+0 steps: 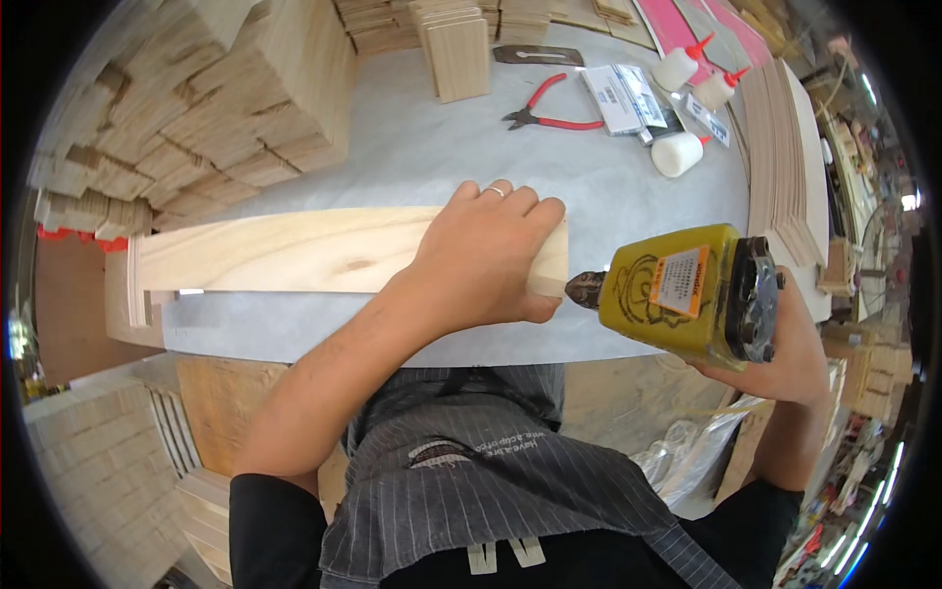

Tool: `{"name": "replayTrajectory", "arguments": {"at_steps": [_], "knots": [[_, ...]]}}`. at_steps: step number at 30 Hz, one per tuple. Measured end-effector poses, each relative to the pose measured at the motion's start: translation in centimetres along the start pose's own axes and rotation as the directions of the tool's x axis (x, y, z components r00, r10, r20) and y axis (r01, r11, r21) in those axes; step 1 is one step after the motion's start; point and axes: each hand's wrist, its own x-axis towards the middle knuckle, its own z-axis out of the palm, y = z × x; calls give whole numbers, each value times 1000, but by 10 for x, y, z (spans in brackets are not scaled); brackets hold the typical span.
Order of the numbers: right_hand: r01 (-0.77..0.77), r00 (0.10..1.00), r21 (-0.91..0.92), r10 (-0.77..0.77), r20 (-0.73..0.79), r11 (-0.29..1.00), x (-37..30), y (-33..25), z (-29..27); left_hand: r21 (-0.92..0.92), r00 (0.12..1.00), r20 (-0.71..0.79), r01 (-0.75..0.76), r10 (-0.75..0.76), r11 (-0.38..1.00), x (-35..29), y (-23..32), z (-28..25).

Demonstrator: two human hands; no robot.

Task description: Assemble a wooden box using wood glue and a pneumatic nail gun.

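A long pale wooden board (294,250) stretches across the near part of the grey table. My left hand (496,250), with a ring on one finger, is closed over its right end, fingers over the far edge and thumb on the near one. My right hand (795,344) grips a yellow-green nail gun (667,290) from behind; the tool's body hides most of those fingers. The gun's dark nose (586,290) points left at the board's end, close by my left thumb. Whether the nose touches the wood I cannot tell.
Stacked wooden pieces (265,98) rise at the left. Toward the back are small boards (458,59), red-handled pliers (549,110), a small white box (625,98) and white glue bottles (679,154) with red tips. Thin panels (785,147) are piled along the right edge.
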Motion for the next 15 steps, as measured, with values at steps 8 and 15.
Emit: {"name": "replayTrajectory", "arguments": {"at_steps": [8,15], "knots": [[-49,999,-4,49,14,999,2,-11,1,20,997,64,35,-36,999,-1,2,2],[37,998,-139,-43,-37,990,-2,2,-1,5,1000,-12,-6,6,1000,-2,0,5]]}}
